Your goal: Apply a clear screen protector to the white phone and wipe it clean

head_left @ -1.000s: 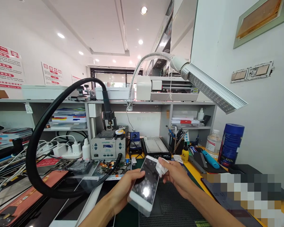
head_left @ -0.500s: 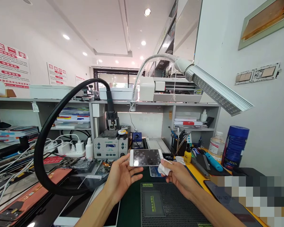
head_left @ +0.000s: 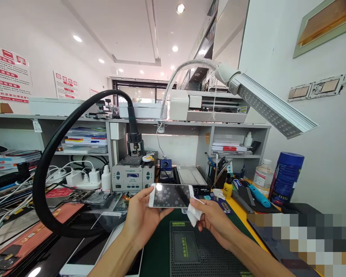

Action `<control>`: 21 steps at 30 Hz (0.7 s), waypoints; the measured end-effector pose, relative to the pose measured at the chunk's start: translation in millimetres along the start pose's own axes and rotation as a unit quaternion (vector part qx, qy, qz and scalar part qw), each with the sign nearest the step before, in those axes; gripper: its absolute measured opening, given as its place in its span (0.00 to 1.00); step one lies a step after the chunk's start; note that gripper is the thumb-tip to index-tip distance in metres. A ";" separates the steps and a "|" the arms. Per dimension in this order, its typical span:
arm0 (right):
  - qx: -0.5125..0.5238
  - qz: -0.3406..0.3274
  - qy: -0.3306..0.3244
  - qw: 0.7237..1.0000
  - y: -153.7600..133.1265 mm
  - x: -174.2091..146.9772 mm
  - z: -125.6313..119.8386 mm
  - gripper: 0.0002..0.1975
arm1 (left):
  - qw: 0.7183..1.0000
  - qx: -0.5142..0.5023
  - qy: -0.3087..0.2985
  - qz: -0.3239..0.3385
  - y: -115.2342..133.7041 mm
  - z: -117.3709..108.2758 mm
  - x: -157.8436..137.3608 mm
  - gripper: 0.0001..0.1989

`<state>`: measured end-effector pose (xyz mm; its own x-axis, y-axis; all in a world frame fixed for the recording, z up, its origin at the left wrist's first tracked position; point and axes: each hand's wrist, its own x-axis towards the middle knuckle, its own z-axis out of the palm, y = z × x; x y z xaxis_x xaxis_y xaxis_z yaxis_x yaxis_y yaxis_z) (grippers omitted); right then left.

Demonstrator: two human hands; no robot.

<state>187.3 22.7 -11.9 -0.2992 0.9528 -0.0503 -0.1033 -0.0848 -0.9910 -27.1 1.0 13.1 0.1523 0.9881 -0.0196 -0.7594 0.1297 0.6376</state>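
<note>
Plainly, I have the phone (head_left: 171,195) raised between my left hand (head_left: 141,209) and my right hand (head_left: 215,215), just beyond the mat (head_left: 213,250) from where I watch. It lies long side across, screen toward me. My left fingers are curled round its left end, palm turned up, with a fingertip under the near edge; how far the hidden ones reach behind the back I cannot tell. My right thumb and fingers are pinched on a crumpled tissue (head_left: 193,215) at the phone's right end, and whether those fingertips also bear on the phone I cannot make out.

I judge the phone light yet stiff, a thin slab that won't give to the fingers, slick on its glass and easy to crack. Roundish blotches dot the screen, and a bright glare sits near the left fingertips. I'd take hold by the white ends or the long edges, fingers spread beneath, and keep any hard squeeze off the middle. The tissue should be soft and almost weightless, so a light pinch is enough.

Beyond the left fingers stands the station (head_left: 132,179), its hose (head_left: 42,181) looping well out to their left; beyond the right fingers is a yellow bottle (head_left: 227,188)
</note>
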 end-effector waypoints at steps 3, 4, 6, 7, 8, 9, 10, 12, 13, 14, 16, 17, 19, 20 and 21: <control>0.008 0.012 -0.003 1.000 0.6 -0.3 -0.3 0.21 | 1.000 -0.018 -0.014 -0.011 -0.3 -2.7 0.5 0.13; 0.009 0.015 -0.007 1.000 0.2 -1.0 0.1 0.21 | 0.999 -0.026 -0.020 -0.011 -0.5 -3.0 0.5 0.12; 0.008 0.017 -0.018 1.000 -1.0 -2.6 1.6 0.21 | 0.999 -0.040 -0.031 -0.009 -0.8 -2.8 0.4 0.11; 0.007 0.014 -0.022 1.000 -1.5 -3.4 2.5 0.21 | 0.998 -0.046 -0.036 -0.007 -1.0 -2.4 0.3 0.11; 0.007 0.012 -0.024 1.000 -1.7 -3.9 3.4 0.21 | 0.998 -0.050 -0.042 -0.005 -1.1 -1.8 0.2 0.10; 0.007 0.010 -0.024 1.000 -1.6 -4.3 4.1 0.21 | 0.998 -0.052 -0.048 -0.002 -1.2 -1.1 0.1 0.10; 0.006 0.008 -0.025 1.000 -1.1 -4.5 4.8 0.21 | 0.997 -0.052 -0.052 0.001 -1.2 -0.3 -0.1 0.10; 0.001 0.002 -0.028 1.000 0.5 -4.9 6.3 0.21 | 0.997 -0.050 -0.058 0.006 -1.6 1.4 -0.4 0.10; -0.002 -0.002 -0.031 1.000 1.5 -5.2 7.2 0.21 | 0.997 -0.047 -0.061 0.008 -2.1 2.2 -0.6 0.10; -0.007 -0.007 -0.034 0.999 2.7 -5.6 8.4 0.22 | 0.997 -0.042 -0.065 0.012 -2.9 2.9 -0.7 0.10; -0.022 -0.014 -0.037 0.999 5.1 -7.0 11.8 0.23 | 0.997 -0.024 -0.069 0.019 -6.2 3.9 -0.8 0.09; -0.032 -0.017 -0.037 0.999 6.5 -7.9 14.1 0.24 | 0.997 -0.011 -0.068 0.021 -8.7 4.3 -0.7 0.08; -0.053 -0.022 -0.044 0.997 9.5 -9.2 19.0 0.24 | 0.998 0.028 -0.055 0.023 -14.9 4.9 -0.5 0.07; -0.062 -0.023 -0.050 0.997 11.2 -9.7 21.4 0.24 | 0.997 0.051 -0.044 0.023 -18.2 5.2 -0.5 0.07; -0.068 -0.026 -0.056 0.996 12.8 -9.9 23.4 0.24 | 0.997 0.072 -0.033 0.023 -21.3 5.5 -0.6 0.06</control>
<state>166.7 5.3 -21.2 -0.4021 0.9156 0.0071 0.0060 0.0104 -0.9999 -7.6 -2.8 3.8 0.1646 0.9845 0.0608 -0.6680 0.0659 0.7413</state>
